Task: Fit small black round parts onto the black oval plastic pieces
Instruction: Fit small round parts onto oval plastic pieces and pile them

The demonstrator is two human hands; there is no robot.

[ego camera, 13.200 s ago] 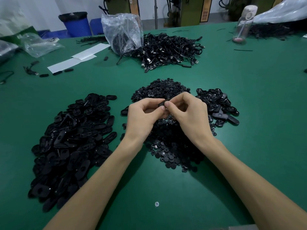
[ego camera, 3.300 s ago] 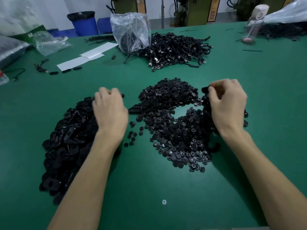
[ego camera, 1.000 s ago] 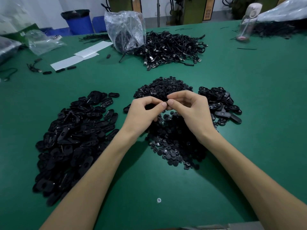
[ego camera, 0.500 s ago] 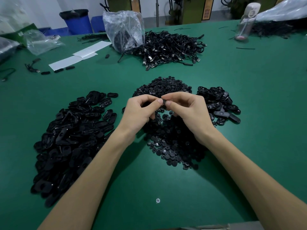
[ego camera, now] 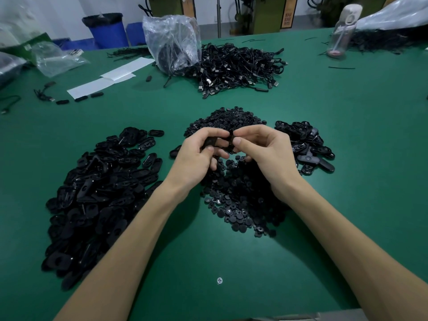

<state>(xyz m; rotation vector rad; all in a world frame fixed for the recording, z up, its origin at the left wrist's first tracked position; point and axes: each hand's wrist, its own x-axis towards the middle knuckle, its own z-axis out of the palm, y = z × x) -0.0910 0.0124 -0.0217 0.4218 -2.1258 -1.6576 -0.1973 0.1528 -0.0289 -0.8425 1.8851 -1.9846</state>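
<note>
My left hand [ego camera: 196, 156] grips a black oval plastic piece [ego camera: 209, 142] between thumb and curled fingers, above the middle heap. My right hand [ego camera: 266, 149] pinches a small black round part [ego camera: 231, 138] at its thumb and forefinger, right against the oval piece's end. Both hands hover over a heap of small black round parts [ego camera: 240, 198]. A large pile of black oval pieces [ego camera: 99, 191] lies to the left. A smaller pile of oval pieces [ego camera: 305, 144] sits to the right.
On the green table [ego camera: 347, 135], a tangle of black cables [ego camera: 240, 68] and a clear plastic bag [ego camera: 172, 40] lie at the back. White paper strips [ego camera: 104, 79] lie back left, a clear bottle [ego camera: 342, 31] back right. A screw head [ego camera: 219, 280] sits near the front edge.
Since half a second ago my hands have stayed together over the middle heap; the left hand has turned slightly so the oval piece shows more between its fingers.
</note>
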